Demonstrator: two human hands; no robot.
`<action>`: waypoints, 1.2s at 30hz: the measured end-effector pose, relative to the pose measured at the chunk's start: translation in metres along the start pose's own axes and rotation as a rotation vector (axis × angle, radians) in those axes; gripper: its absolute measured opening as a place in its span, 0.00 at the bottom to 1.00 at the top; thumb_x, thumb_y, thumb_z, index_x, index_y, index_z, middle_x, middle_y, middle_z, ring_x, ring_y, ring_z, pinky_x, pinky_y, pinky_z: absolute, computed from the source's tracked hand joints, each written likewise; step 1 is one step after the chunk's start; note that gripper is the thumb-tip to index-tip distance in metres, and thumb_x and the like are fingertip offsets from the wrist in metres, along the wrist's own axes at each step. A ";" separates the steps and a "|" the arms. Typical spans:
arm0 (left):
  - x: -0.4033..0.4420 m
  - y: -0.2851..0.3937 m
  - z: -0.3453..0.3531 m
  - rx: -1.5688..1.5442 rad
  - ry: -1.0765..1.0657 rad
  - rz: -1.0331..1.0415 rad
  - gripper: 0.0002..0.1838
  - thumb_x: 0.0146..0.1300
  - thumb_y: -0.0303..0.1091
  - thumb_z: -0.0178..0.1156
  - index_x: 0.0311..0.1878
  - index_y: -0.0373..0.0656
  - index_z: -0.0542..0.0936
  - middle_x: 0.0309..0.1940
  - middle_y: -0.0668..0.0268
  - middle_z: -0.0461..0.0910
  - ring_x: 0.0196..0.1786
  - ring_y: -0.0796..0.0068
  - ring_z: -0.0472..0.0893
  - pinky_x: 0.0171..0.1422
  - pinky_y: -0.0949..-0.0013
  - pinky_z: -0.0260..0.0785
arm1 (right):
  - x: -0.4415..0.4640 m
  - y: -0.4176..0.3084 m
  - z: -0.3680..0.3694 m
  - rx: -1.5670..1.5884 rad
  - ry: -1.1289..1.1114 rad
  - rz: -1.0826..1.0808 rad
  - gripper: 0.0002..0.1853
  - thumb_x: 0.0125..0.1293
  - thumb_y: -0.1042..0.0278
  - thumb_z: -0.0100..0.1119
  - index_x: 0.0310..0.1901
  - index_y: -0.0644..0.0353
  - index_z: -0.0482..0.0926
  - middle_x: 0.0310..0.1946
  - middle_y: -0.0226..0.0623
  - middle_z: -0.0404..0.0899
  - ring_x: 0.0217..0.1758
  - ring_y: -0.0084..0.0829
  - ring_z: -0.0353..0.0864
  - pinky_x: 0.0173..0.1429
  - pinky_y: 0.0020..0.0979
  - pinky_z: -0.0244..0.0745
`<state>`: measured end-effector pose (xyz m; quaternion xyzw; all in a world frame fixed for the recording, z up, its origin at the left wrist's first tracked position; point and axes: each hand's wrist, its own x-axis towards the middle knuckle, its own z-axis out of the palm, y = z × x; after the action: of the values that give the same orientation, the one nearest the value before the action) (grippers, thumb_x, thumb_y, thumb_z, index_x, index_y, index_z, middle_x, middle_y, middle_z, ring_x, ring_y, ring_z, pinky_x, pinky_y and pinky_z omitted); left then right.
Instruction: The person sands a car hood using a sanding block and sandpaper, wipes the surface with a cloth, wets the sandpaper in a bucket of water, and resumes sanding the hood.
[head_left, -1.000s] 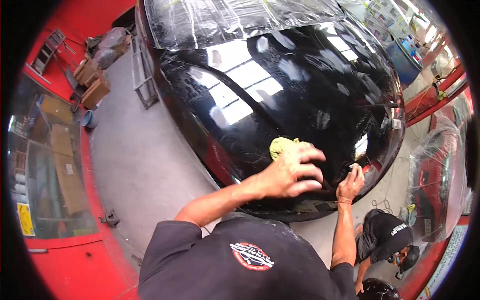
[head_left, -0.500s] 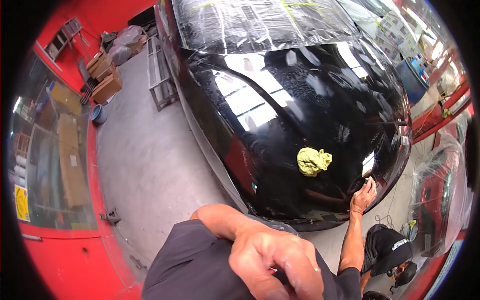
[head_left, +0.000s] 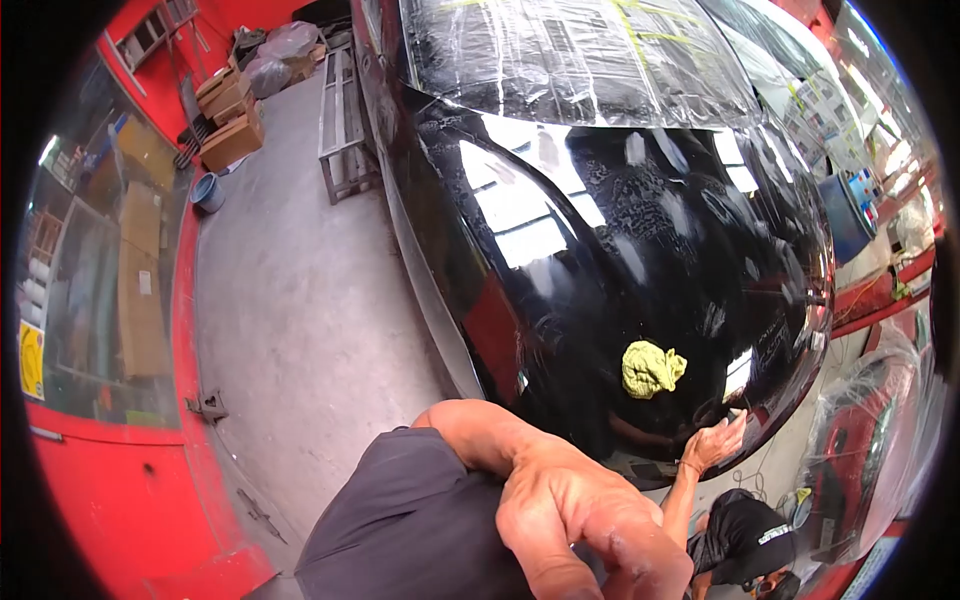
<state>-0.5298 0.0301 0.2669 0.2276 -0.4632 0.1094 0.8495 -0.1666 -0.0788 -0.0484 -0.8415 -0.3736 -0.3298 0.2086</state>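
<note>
A glossy black car hood with whitish smears fills the middle of the view. My right hand is at the hood's front right, its fingers closed around a small dark block pressed to the paint. Beside it, up and to the left, lies a crumpled yellow-green cloth that neither hand touches. My left hand is close to the camera in front of my body. Its fingers are curled in, and what they hold, if anything, is hidden.
Plastic film covers the windshield. A metal bench stands left of the car, and cardboard boxes and a blue bucket sit by the red wall. Another person crouches at lower right, near a plastic-wrapped red panel.
The camera view has shifted, so the car sits lower and further right. My right hand has slid a little left over the hood, closer to the cloth. My left hand stays curled.
</note>
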 end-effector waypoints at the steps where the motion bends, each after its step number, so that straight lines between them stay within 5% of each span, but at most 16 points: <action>1: 0.002 0.005 -0.002 -0.008 0.024 -0.001 0.13 0.73 0.32 0.61 0.42 0.27 0.79 0.27 0.57 0.80 0.25 0.65 0.76 0.28 0.64 0.66 | 0.001 0.000 0.001 0.009 -0.005 0.004 0.25 0.73 0.75 0.52 0.71 0.62 0.68 0.67 0.45 0.74 0.68 0.44 0.72 0.70 0.44 0.63; 4: 0.017 0.014 -0.016 0.072 -0.082 0.202 0.13 0.70 0.34 0.64 0.34 0.33 0.79 0.25 0.60 0.78 0.24 0.66 0.74 0.29 0.63 0.65 | -0.001 0.001 0.001 -0.027 0.001 0.005 0.25 0.73 0.75 0.52 0.71 0.61 0.68 0.66 0.46 0.74 0.68 0.46 0.73 0.70 0.46 0.64; 7: 0.020 0.024 -0.024 0.427 0.036 0.082 0.20 0.66 0.43 0.71 0.27 0.41 0.74 0.22 0.66 0.73 0.25 0.68 0.73 0.31 0.65 0.64 | -0.007 0.014 0.010 -0.024 0.000 0.018 0.23 0.75 0.72 0.51 0.71 0.60 0.69 0.66 0.47 0.74 0.67 0.49 0.73 0.69 0.48 0.64; 8: 0.019 0.004 -0.031 0.371 0.074 0.193 0.23 0.61 0.46 0.75 0.26 0.43 0.72 0.21 0.69 0.71 0.26 0.71 0.71 0.32 0.67 0.64 | -0.010 0.015 0.014 -0.028 0.008 0.054 0.23 0.76 0.71 0.50 0.71 0.59 0.69 0.66 0.48 0.75 0.67 0.50 0.73 0.69 0.48 0.64; 11: 0.010 0.010 -0.039 0.124 -0.042 -0.242 0.24 0.56 0.45 0.80 0.30 0.45 0.72 0.24 0.74 0.71 0.28 0.82 0.70 0.32 0.71 0.63 | -0.006 0.014 0.013 0.000 -0.014 0.040 0.22 0.81 0.63 0.43 0.71 0.60 0.68 0.66 0.46 0.74 0.67 0.49 0.73 0.69 0.49 0.64; 14: 0.007 0.045 -0.040 0.217 0.002 -0.329 0.23 0.54 0.44 0.81 0.33 0.44 0.73 0.27 0.74 0.73 0.27 0.83 0.71 0.33 0.74 0.66 | -0.011 0.032 0.021 -0.030 0.029 0.024 0.23 0.81 0.62 0.44 0.71 0.62 0.67 0.67 0.45 0.75 0.66 0.48 0.74 0.69 0.48 0.65; 15: -0.001 0.055 -0.042 0.298 0.056 -0.304 0.23 0.56 0.47 0.79 0.44 0.44 0.79 0.36 0.74 0.76 0.33 0.79 0.75 0.37 0.75 0.69 | -0.011 0.035 0.019 -0.098 -0.028 0.019 0.23 0.81 0.63 0.45 0.72 0.61 0.67 0.67 0.44 0.75 0.65 0.47 0.75 0.69 0.47 0.66; 16: -0.005 0.065 -0.035 0.593 0.217 -0.307 0.05 0.70 0.25 0.57 0.40 0.37 0.83 0.38 0.59 0.83 0.42 0.66 0.82 0.46 0.64 0.74 | -0.010 0.033 0.016 -0.167 -0.088 0.018 0.23 0.81 0.64 0.45 0.72 0.61 0.67 0.66 0.44 0.75 0.65 0.47 0.75 0.68 0.47 0.66; 18: -0.029 0.055 -0.052 0.885 0.432 -0.071 0.06 0.70 0.25 0.57 0.40 0.39 0.84 0.35 0.63 0.81 0.38 0.64 0.81 0.42 0.61 0.72 | -0.010 0.017 0.014 -0.151 -0.015 0.068 0.23 0.80 0.65 0.47 0.72 0.60 0.67 0.66 0.44 0.74 0.65 0.47 0.75 0.68 0.46 0.66; 20: -0.070 0.053 -0.086 1.787 0.521 0.046 0.06 0.69 0.25 0.57 0.39 0.42 0.83 0.38 0.64 0.84 0.42 0.65 0.83 0.46 0.60 0.73 | -0.004 0.009 0.005 -0.152 -0.068 0.091 0.23 0.79 0.66 0.47 0.72 0.60 0.67 0.67 0.45 0.74 0.65 0.47 0.74 0.69 0.46 0.66; 23: -0.153 0.081 -0.123 2.321 0.867 -0.354 0.06 0.68 0.32 0.62 0.44 0.44 0.83 0.45 0.65 0.86 0.54 0.60 0.82 0.62 0.54 0.68 | -0.009 0.016 0.009 -0.133 -0.077 0.114 0.23 0.80 0.66 0.47 0.72 0.60 0.67 0.65 0.48 0.75 0.65 0.50 0.74 0.69 0.48 0.65; 26: -0.204 0.117 -0.120 2.716 1.041 -0.803 0.22 0.67 0.47 0.64 0.60 0.45 0.81 0.63 0.64 0.80 0.74 0.58 0.70 0.79 0.44 0.51 | -0.010 0.018 0.009 -0.098 -0.073 0.127 0.23 0.79 0.66 0.47 0.72 0.59 0.68 0.65 0.49 0.75 0.64 0.52 0.73 0.68 0.48 0.65; 28: -0.225 0.140 -0.117 2.621 0.902 -0.998 0.30 0.68 0.53 0.61 0.69 0.48 0.77 0.72 0.64 0.72 0.80 0.60 0.61 0.83 0.42 0.43 | -0.011 0.019 0.008 -0.096 -0.085 0.128 0.23 0.79 0.66 0.47 0.72 0.59 0.68 0.65 0.49 0.75 0.64 0.52 0.73 0.68 0.49 0.64; 34: -0.234 0.262 -0.139 2.775 0.580 -1.334 0.27 0.77 0.48 0.48 0.74 0.50 0.70 0.74 0.61 0.69 0.79 0.61 0.64 0.83 0.44 0.46 | -0.010 0.017 0.006 -0.089 -0.167 0.197 0.23 0.81 0.62 0.43 0.71 0.61 0.69 0.68 0.49 0.73 0.69 0.51 0.71 0.72 0.49 0.62; 36: -0.255 0.322 -0.155 2.757 0.879 -1.325 0.28 0.79 0.50 0.43 0.76 0.49 0.68 0.77 0.59 0.65 0.80 0.59 0.61 0.83 0.44 0.46 | -0.011 0.019 0.006 -0.093 -0.172 0.212 0.23 0.81 0.62 0.43 0.71 0.61 0.69 0.67 0.49 0.73 0.69 0.51 0.71 0.72 0.49 0.62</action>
<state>-0.6828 0.3928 0.0729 -0.8937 -0.4335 -0.1082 0.0413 -0.1552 -0.0928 -0.0627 -0.9101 -0.2837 -0.2494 0.1702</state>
